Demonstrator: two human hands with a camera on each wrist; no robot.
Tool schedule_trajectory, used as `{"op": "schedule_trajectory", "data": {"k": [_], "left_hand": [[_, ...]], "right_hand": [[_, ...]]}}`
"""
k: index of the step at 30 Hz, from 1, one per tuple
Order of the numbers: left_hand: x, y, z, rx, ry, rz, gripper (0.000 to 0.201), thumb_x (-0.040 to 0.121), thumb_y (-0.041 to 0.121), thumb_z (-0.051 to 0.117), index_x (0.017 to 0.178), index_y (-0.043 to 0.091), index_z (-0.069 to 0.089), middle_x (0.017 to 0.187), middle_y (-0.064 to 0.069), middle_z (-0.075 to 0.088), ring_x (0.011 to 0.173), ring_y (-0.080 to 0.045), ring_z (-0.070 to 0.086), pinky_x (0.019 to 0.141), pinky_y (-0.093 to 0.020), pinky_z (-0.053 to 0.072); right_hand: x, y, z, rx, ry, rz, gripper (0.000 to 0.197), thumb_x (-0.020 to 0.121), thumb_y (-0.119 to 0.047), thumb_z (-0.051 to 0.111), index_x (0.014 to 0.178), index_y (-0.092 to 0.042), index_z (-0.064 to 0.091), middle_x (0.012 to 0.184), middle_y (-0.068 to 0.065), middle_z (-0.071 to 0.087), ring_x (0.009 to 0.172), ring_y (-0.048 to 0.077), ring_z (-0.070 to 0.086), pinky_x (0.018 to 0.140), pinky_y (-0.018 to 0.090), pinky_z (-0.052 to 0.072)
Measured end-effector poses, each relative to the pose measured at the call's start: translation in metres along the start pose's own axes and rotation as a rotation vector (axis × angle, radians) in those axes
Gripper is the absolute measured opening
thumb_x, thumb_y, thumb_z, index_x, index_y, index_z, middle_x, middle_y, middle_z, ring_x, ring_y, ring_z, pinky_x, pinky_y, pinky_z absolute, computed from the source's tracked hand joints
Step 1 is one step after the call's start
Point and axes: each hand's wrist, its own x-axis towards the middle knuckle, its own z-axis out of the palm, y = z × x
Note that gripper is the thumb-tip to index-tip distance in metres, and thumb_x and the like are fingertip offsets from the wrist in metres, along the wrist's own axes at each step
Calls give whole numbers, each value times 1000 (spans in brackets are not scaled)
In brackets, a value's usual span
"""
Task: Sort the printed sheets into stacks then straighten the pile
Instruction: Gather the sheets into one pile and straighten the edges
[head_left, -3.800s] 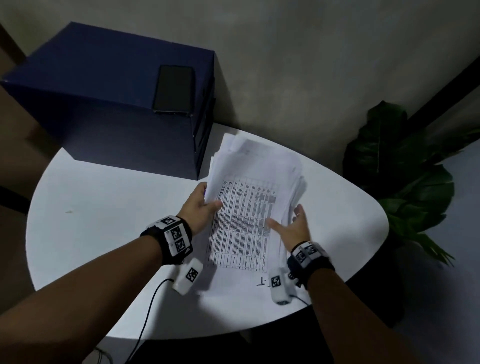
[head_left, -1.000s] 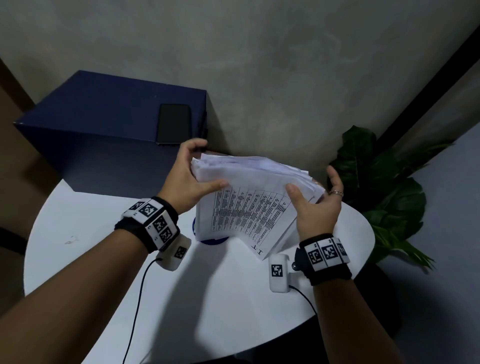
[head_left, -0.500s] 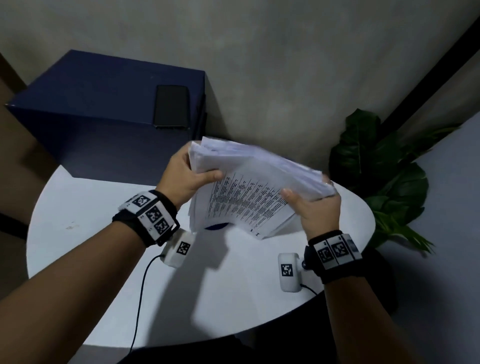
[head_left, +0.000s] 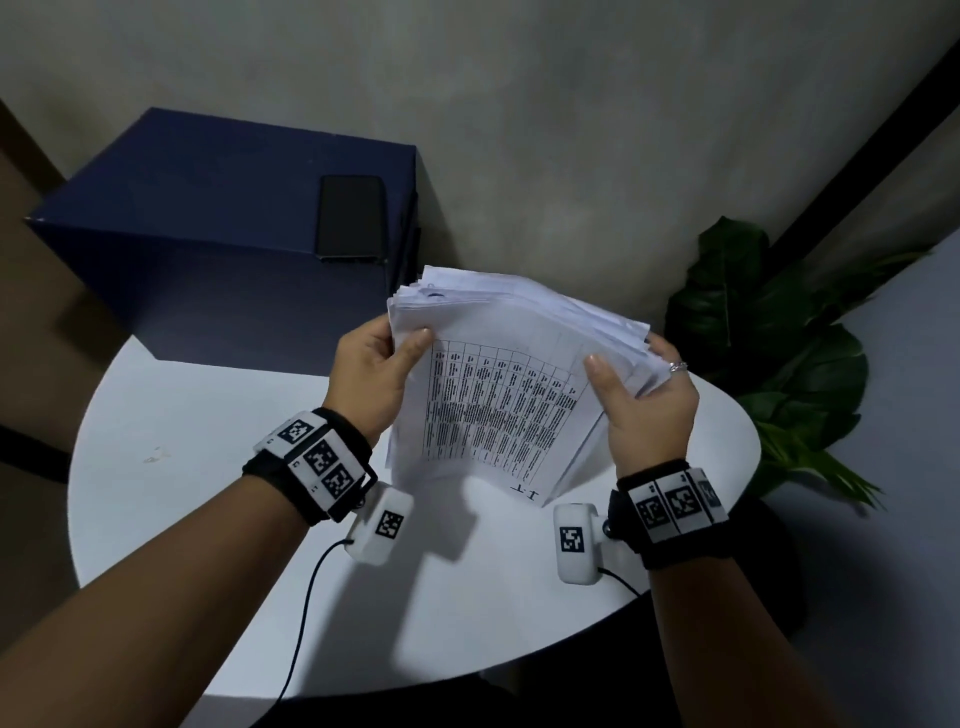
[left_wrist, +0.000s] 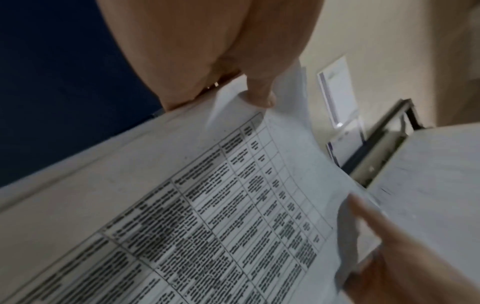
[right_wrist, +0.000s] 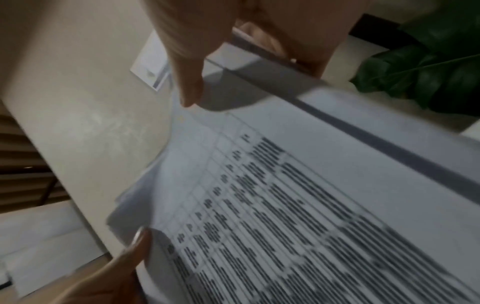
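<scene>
A thick pile of printed sheets (head_left: 498, 395) stands tilted on its lower edge above the round white table (head_left: 208, 467), with a printed table on the front sheet (left_wrist: 233, 216). My left hand (head_left: 382, 358) grips the pile's upper left corner, thumb (left_wrist: 259, 90) on the front sheet and fingers behind. On the right edge my right hand (head_left: 641, 395) holds the pile, thumb (right_wrist: 189, 82) on the front and fingers wrapped behind. The top edges of the sheets are uneven and fanned. In the right wrist view the sheets (right_wrist: 285, 205) are blurred.
A dark blue box (head_left: 223, 228) stands at the back left of the table with a black phone (head_left: 350, 215) on top. A green leafy plant (head_left: 769, 364) is beside the table on the right. A grey wall rises behind.
The pile was lifted from lying flat on the table and is now held up between both hands. Over the last second it has tipped more upright and settled lower.
</scene>
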Motion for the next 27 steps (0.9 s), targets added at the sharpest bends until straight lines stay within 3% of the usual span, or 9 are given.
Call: {"op": "schedule_trajectory", "data": {"k": [3, 5, 8, 11, 16, 20, 24, 27], "left_hand": [[-2, 8, 8, -20, -35, 32, 27, 92, 32, 66, 115, 19, 63, 109, -5, 73, 101, -21, 71, 88, -38, 57], [-5, 15, 16, -18, 7, 65, 44, 86, 46, 64, 119, 18, 56, 110, 1, 69, 100, -10, 68, 87, -27, 55], [-3, 28, 29, -14, 172, 104, 39, 87, 47, 62, 111, 17, 58, 99, 13, 65, 87, 7, 63, 79, -11, 49], [5, 37, 37, 37, 272, 117, 37, 87, 51, 63, 103, 18, 64, 97, 12, 66, 89, 2, 62, 82, -16, 49], [17, 41, 43, 24, 330, 141, 19, 91, 36, 64, 89, 17, 67, 83, 13, 65, 79, -1, 60, 79, -22, 49], [19, 41, 45, 39, 345, 155, 17, 92, 26, 65, 82, 13, 70, 74, 10, 63, 71, 1, 57, 72, -14, 46], [22, 43, 43, 30, 381, 147, 17, 89, 10, 58, 73, 10, 65, 66, 9, 57, 66, -2, 51, 68, -17, 43], [24, 44, 42, -18, 400, 148, 15, 87, 6, 52, 75, 10, 60, 65, 8, 53, 64, -4, 48, 66, -19, 42]], "right_hand": [[3, -19, 12, 50, 99, -107, 26, 81, -9, 75, 105, -13, 65, 96, 2, 67, 89, 8, 64, 81, 19, 53], [5, -25, 19, 27, 121, -141, 13, 85, -7, 71, 97, -10, 69, 84, -4, 67, 78, -1, 62, 74, 12, 49], [6, -23, 22, -28, 167, -134, 8, 89, -9, 65, 91, -12, 72, 82, -8, 69, 80, 3, 65, 76, 17, 50], [7, -21, 24, -69, 170, -105, 10, 89, -11, 64, 94, -14, 72, 83, -9, 68, 78, 1, 63, 76, 15, 50], [9, -23, 29, -63, 230, -81, 12, 88, -13, 65, 98, -17, 70, 85, -11, 64, 80, -2, 61, 76, 15, 48], [5, -23, 30, -108, 199, -92, 11, 87, -13, 67, 86, -24, 70, 80, -14, 65, 74, -6, 60, 73, 9, 45], [9, -20, 26, -105, 258, -76, 14, 87, -10, 64, 79, -21, 66, 69, -12, 59, 63, -4, 54, 66, 12, 44], [9, -19, 25, -71, 298, -60, 17, 86, -8, 61, 75, -22, 63, 67, -9, 58, 61, -2, 53, 64, 12, 43]]}}
